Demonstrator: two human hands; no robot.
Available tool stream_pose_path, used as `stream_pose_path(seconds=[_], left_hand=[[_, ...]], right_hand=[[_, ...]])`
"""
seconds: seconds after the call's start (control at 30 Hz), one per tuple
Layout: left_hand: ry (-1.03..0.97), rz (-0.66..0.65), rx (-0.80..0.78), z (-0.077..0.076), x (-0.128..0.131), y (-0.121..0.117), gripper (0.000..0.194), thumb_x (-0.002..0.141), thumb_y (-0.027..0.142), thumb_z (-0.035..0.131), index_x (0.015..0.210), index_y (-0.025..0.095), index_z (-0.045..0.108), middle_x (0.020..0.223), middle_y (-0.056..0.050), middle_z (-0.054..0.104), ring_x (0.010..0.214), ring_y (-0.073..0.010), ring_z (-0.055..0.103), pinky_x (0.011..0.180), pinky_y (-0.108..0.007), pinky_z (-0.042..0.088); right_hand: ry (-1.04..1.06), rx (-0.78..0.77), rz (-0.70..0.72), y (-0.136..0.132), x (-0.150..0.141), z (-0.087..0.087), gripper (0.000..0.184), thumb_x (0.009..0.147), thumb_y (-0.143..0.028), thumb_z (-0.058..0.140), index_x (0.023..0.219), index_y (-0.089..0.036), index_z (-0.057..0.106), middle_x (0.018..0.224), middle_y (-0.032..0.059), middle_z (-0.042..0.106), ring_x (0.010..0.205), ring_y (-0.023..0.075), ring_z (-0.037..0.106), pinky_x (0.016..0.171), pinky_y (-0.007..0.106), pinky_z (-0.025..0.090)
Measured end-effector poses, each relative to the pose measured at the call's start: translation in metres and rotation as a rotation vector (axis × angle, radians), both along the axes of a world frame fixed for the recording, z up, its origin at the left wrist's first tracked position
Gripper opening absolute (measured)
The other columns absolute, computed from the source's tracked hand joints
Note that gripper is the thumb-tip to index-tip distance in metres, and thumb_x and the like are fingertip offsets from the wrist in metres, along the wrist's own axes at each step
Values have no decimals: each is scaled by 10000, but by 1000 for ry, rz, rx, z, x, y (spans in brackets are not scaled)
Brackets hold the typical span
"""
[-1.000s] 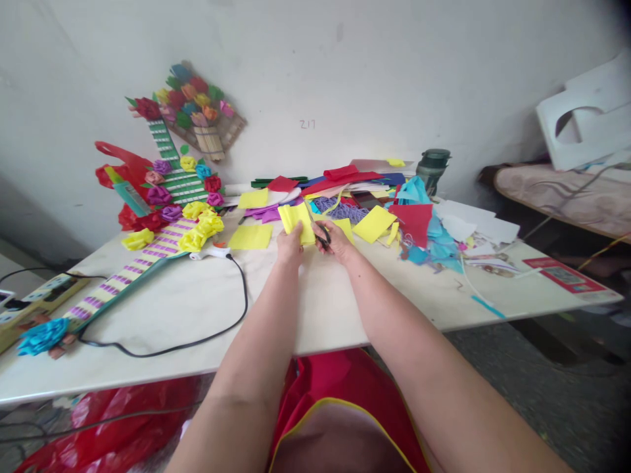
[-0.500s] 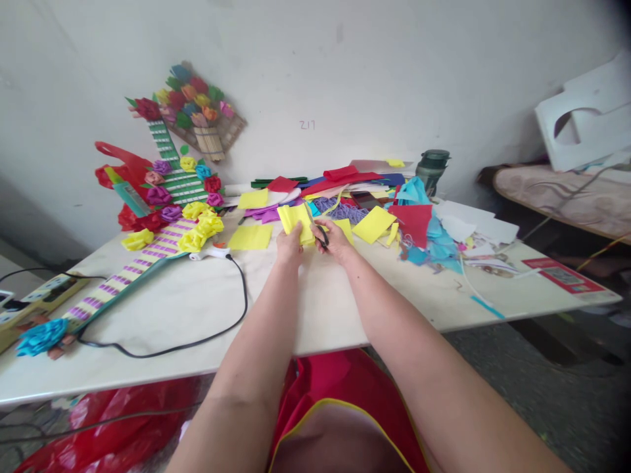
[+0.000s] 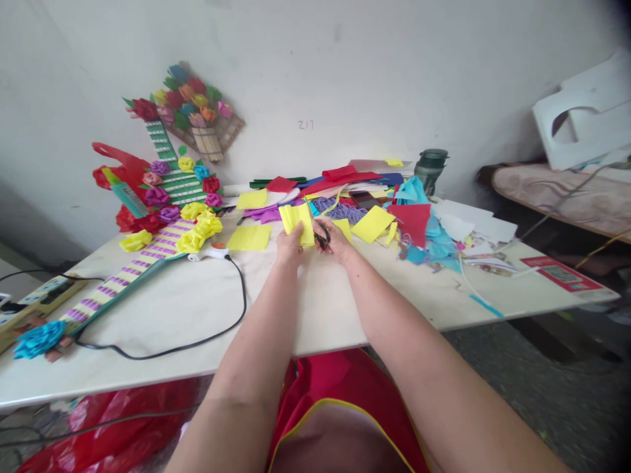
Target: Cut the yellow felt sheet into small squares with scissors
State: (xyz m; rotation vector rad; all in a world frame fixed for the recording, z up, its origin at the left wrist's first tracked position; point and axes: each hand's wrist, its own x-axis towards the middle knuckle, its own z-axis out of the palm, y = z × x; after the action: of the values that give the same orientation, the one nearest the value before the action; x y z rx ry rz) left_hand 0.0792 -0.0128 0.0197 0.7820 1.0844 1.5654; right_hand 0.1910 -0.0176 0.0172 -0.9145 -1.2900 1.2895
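Person at a long white table point(image 3: 325, 309), both bare hands low over its middle. The left hand point(image 3: 290, 246) was closed on a folded yellow paper sheet point(image 3: 297, 218) — thumb on top, the other fingers mostly hidden — and held it upright-ish above the tabletop. The right hand point(image 3: 337, 243), just beside it, had its fingers curled round the black handles of the scissors point(image 3: 322, 236); the blades ran away from the person along the right edge of the folded sheet. Whether they touched the paper, could not tell. Left of the hands lay a flat yellow square point(image 3: 249, 237), and near it a white glue gun point(image 3: 210, 253) with a black cord. Farther left, a guitar-shaped board point(image 3: 148, 253) bore paper roses and purple-and-cream stripes. Right of the hands: a tilted yellow square point(image 3: 373, 224), then a red sheet point(image 3: 413, 222) beside turquoise scraps point(image 3: 441, 244). Purple strands point(image 3: 348, 211) lay just beyond the hands; a dark green bottle point(image 3: 430, 172) stood at the far right by the wall.
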Motion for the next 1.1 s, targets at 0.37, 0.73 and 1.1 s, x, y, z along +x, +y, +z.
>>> stream_pose_path(seconds=[0.37,0.73,1.1], left_hand=[[4,-15,8,-1,1,0,150,698,239,627,769,120,568,559,1,519,381,-63,435,326,-174,202],[6,-13,15,-4,-1,2,176,684,243,634,792,122,567,567,2,525,395,-68,455,330,-172,194],[12,-8,12,-3,-2,2,153,696,234,623,785,124,566,564,2,524,388,-65,445,327,-176,188]], right_hand=[[7,12,-28,6,1,-5,479,744,-445,602,1107,-159,475,418,-84,497,305,55,426,297,136,234],[36,5,-33,10,0,-8,464,724,-418,638,1087,-172,485,418,-97,478,308,53,417,319,143,299],[-12,-8,-16,6,3,-4,494,743,-439,606,1146,-182,480,407,-82,499,297,65,441,292,134,253]])
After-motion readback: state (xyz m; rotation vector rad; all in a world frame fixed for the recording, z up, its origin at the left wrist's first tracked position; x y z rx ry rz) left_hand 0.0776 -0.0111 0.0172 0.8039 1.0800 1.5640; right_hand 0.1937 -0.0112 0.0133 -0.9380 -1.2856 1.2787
